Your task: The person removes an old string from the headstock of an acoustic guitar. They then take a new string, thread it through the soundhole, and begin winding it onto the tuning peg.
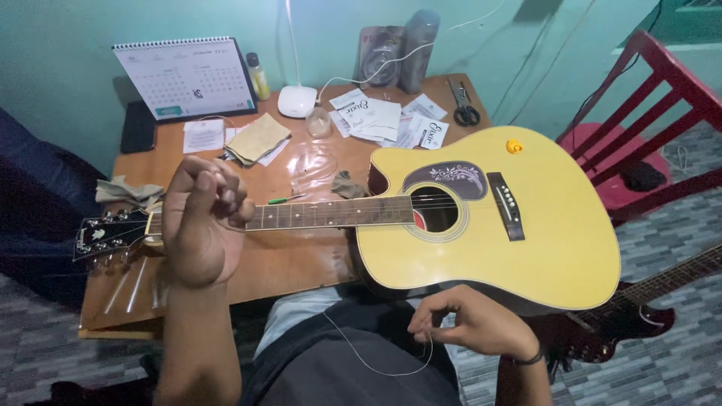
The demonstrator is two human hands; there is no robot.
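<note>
Pinching a thin string (376, 367), right hand (474, 325) probably clear of guitar (496, 218) edge

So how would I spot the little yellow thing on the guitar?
Start at the yellow acoustic guitar lying across the wooden table. Look past the dark bridge to the body's upper edge. There sits the small pick, a deeper orange-yellow than the pale top around it.

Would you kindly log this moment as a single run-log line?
left hand: raised over guitar neck, fingers curled | right hand: pinching thin string | acoustic guitar: flat across wooden table and lap
</note>
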